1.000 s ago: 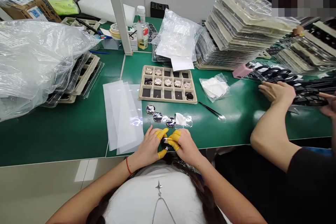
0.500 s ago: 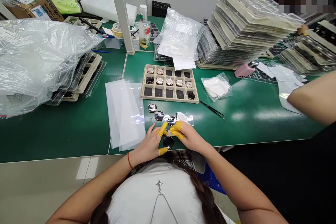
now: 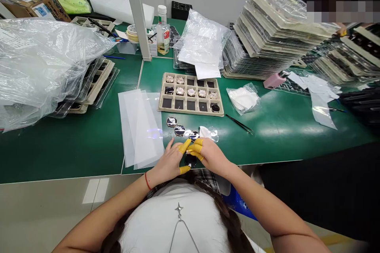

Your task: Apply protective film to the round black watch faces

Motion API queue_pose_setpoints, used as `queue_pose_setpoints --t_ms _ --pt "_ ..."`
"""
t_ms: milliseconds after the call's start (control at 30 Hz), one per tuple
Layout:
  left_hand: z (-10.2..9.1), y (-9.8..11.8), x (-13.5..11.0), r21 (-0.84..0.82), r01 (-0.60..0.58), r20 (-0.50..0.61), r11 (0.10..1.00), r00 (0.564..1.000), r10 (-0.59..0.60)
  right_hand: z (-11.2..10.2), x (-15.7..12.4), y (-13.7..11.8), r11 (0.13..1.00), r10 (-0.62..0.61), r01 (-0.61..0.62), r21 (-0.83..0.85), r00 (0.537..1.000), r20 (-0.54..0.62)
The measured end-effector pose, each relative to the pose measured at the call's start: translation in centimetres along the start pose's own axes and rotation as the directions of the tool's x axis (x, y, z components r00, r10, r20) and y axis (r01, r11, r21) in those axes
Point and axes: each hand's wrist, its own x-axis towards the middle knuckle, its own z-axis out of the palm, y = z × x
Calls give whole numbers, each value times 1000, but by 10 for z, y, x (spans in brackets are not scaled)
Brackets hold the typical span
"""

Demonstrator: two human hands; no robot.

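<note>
At the table's near edge, my left hand [image 3: 169, 162] and my right hand [image 3: 209, 155] meet around a small round black disc [image 3: 190, 160]. Both wear yellow finger cots and pinch the disc between their fingertips. Just beyond them three similar round discs [image 3: 179, 129] lie in a row on the green mat, with a scrap of clear film [image 3: 208, 132] beside them. Farther back sits a beige compartment tray [image 3: 190, 94] with several gold-rimmed round pieces in its cells and one dark disc at its near right corner.
Clear plastic sheets [image 3: 139, 126] lie left of the tray, black tweezers [image 3: 239, 123] and a bagged white cloth [image 3: 243, 98] to its right. Tall tray stacks [image 3: 276, 31] fill the back right, a big plastic bag [image 3: 44, 63] the left. A metal post [image 3: 137, 12] and a bottle [image 3: 162, 33] stand behind.
The co-worker's arms at the right have left the view. My hands shifted slightly forward, opened apart over the disc, then closed round it again.
</note>
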Motion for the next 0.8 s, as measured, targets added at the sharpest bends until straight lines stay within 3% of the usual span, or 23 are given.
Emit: queue_pose_setpoints --t_ms 133,300,467,633,800 --pt "-1 0 2 -5 -3 10 1000 1000 3 -2 3 -6 990 -122 127 -59 990 76" --pt "5 -6 2 35 49 -10 998 999 -49 8 18 -4 973 -117 127 -194 991 61" --pt "5 -3 0 77 -3 -26 997 1000 5 11 -5 -5 996 -69 59 -67 986 -154" --pt "0 5 2 148 -33 7 988 999 33 28 -34 -15 975 -152 96 -201 945 -288" --pt "4 8 -1 225 -14 10 974 1000 12 53 -45 -26 978 -189 133 -160 890 -415"
